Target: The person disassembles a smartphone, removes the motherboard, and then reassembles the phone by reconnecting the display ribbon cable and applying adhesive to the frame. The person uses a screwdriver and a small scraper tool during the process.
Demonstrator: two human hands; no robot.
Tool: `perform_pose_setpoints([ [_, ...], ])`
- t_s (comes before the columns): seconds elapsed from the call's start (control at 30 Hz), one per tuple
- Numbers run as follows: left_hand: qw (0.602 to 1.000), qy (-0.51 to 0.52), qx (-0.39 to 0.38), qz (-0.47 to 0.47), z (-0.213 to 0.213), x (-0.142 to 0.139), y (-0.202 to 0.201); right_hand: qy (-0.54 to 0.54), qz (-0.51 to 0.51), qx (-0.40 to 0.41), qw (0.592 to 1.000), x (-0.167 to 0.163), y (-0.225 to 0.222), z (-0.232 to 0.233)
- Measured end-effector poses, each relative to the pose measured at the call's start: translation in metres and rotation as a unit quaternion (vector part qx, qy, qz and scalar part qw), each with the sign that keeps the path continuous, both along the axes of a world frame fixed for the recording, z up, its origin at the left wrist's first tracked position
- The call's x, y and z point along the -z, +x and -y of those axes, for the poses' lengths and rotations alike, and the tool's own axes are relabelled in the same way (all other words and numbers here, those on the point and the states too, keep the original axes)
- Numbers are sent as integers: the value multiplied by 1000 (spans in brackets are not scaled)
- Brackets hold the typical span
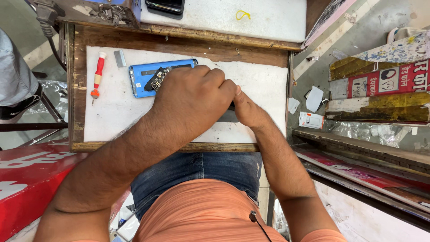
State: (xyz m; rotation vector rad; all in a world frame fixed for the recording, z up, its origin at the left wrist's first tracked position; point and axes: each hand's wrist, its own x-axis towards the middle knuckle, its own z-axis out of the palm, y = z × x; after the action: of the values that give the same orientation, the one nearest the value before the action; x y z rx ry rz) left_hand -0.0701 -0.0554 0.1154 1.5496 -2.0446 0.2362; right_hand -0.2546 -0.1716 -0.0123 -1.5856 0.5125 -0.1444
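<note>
**Both hands bunched over a dark flat piece on the white mat**

So here we're looking straight down at a small wooden workbench point(179, 45) with a white mat point(121, 112) laid on it. Our left hand point(192, 101) sits in the middle of the frame, fingers curled in tight, almost a fist, knuckles up. Our right hand point(248, 110) comes in from the lower right and presses against it, thumb tip touching the left knuckles. Between and under them a dark grey flat piece point(228, 116) peeks out on the mat (we can't tell what it is, the hands cover most of it). Both hands seem closed around it, but the actual grip is hidden, so we can't say for sure how each one holds it.

Just left of the left hand, toward the upper centre, a blue phone shell point(148, 78) lies flat on the mat, with a small black circuit board point(157, 78) resting on it, right beside the knuckles. Further left, a red-and-white screwdriver point(97, 74) lies upright in the frame near the mat's edge, and a little grey blade point(119, 58) sits just above and right of it.

On the upper shelf, a dark phone point(165, 6) and a yellow rubber band point(242, 15) rest on another white pad. A white box point(311, 120) lies on the floor at the right.
</note>
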Motion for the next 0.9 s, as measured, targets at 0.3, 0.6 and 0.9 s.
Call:
perform_pose_setpoints([
  [0.3,979,149,65,123,12,-28,1,9,-28,-2,1000,-1,6,-2],
  [0.6,955,199,81,205,17,-47,-10,81,4,41,996,-11,13,3],
  [0.9,918,215,109,313,19,-55,-24,-340,-237,322,851,-40,78,-41],
])
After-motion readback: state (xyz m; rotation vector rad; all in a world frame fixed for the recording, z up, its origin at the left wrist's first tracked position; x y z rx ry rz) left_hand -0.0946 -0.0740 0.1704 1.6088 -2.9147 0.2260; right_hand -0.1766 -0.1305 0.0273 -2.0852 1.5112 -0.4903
